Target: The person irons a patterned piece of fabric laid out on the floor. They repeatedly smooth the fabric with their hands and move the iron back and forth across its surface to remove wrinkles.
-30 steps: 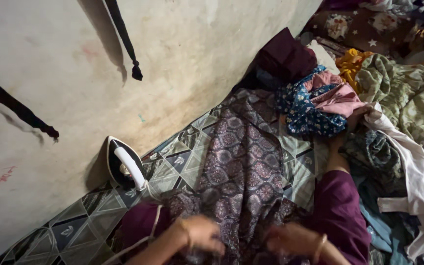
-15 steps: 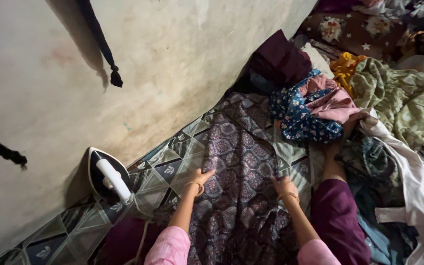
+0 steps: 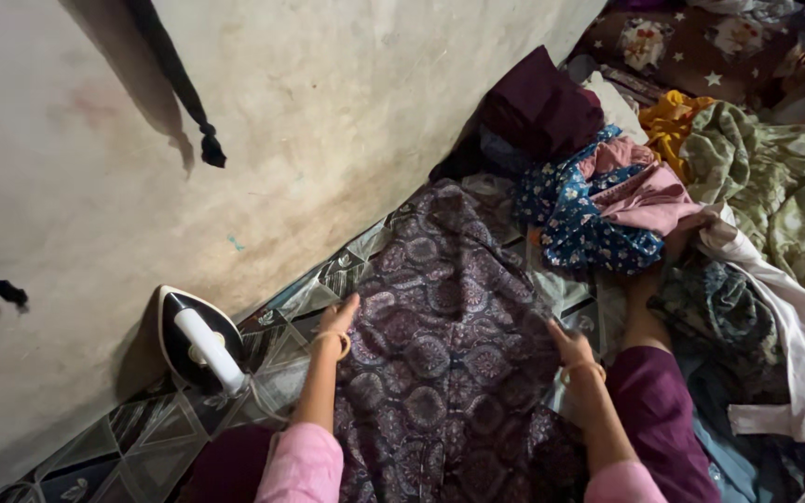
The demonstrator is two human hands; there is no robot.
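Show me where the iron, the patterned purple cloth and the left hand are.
iron [image 3: 199,343]: head view, on its white handle.
patterned purple cloth [image 3: 440,335]: head view, on its flat middle.
left hand [image 3: 338,319]: head view, on its back.

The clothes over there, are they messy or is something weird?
Yes, a bit. Behind the flat purple patterned cloth that the left hand and right hand press on, a crumpled heap of clothes lies unfolded. The iron stands on its heel against the wall, which looks normal.
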